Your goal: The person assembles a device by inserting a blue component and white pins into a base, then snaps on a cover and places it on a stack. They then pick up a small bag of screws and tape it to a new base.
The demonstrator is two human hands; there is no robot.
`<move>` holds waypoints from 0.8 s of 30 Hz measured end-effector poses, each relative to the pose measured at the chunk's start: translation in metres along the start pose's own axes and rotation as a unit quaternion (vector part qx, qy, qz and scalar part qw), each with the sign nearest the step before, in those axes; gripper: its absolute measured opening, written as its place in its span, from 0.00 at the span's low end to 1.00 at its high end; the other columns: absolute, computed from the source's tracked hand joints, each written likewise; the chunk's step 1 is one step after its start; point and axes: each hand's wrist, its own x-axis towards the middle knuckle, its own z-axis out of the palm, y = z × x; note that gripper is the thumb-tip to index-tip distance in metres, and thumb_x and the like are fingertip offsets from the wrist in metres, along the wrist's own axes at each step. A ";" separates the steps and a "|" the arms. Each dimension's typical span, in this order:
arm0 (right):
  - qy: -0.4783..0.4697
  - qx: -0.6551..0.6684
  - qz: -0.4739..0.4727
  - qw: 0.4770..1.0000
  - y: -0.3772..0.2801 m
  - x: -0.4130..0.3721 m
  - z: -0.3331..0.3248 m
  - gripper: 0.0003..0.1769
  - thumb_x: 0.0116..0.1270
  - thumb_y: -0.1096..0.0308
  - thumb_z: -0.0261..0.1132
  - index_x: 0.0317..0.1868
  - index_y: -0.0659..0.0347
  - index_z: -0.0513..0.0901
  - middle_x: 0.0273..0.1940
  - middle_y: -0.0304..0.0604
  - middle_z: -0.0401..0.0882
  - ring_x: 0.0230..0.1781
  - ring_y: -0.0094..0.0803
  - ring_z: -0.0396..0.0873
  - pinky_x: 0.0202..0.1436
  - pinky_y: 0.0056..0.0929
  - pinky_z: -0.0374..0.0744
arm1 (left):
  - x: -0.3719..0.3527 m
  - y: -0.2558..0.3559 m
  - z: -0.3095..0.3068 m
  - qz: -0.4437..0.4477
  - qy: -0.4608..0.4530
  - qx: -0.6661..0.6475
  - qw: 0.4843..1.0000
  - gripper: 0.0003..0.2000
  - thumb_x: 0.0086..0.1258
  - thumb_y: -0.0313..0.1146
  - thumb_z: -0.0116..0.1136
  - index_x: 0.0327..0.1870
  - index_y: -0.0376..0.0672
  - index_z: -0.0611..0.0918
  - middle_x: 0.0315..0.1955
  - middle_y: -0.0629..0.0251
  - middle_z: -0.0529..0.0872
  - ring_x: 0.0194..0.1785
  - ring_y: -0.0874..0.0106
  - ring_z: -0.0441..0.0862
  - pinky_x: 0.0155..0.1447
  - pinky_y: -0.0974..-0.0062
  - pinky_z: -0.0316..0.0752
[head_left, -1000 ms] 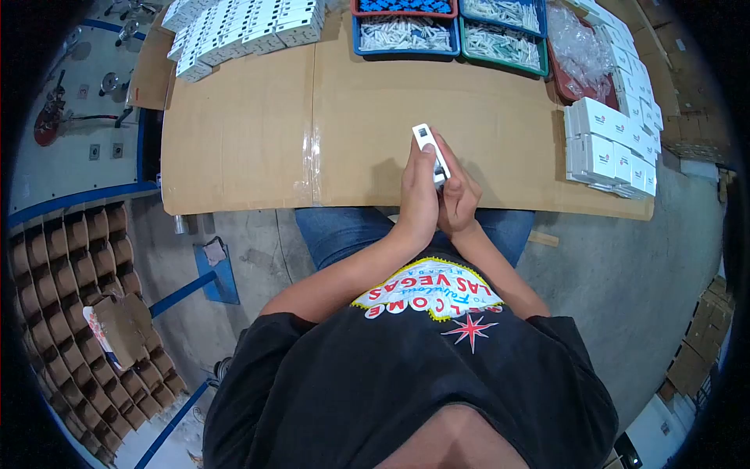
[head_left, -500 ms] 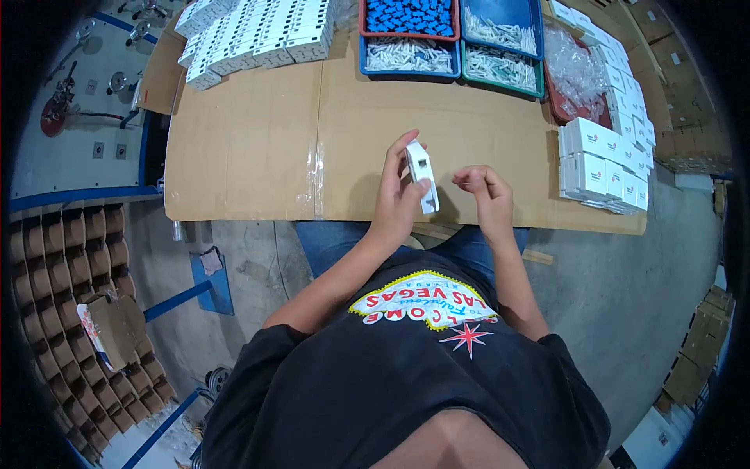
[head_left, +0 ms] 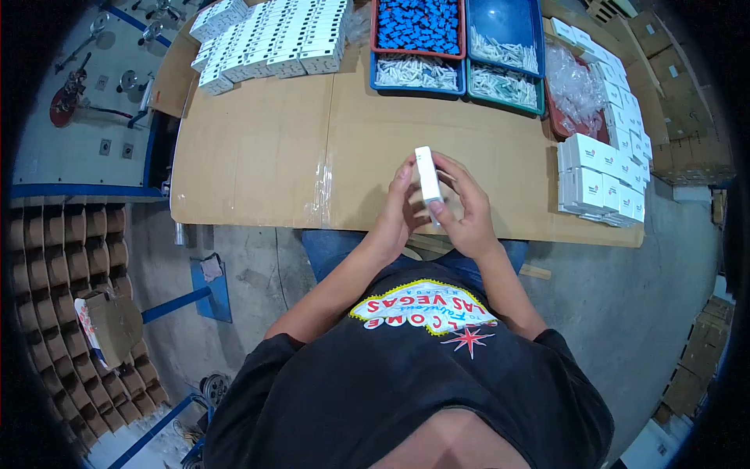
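A narrow white box stands out over the front of the cardboard-covered table, held between both hands. On its left side, my left hand is closed around it with the fingertips near its upper part. From the right, my right hand grips it too, thumb low on the box and fingers curled toward its upper edge. A narrow side of the box faces up, and the hands partly hide its lower end.
White boxes with dark marks stand in rows at the back left. More white boxes are stacked at the right. Trays of blue pieces and white pieces sit at the back, beside a red tray with clear plastic bags.
My right hand has moved left and up onto the box, where before it was apart from it. The box has turned so a plain narrow side now faces up.
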 end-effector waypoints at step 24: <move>-0.070 -0.136 -0.068 0.986 0.000 0.015 -0.003 0.36 0.68 0.57 0.72 0.73 0.61 0.72 0.75 0.59 0.68 0.75 0.54 0.70 0.75 0.45 0.71 | 0.006 -0.007 -0.001 -0.059 0.015 -0.015 0.998 0.28 0.79 0.60 0.51 0.66 0.48 0.74 0.48 0.68 0.82 0.47 0.79 0.81 0.51 0.78 0.75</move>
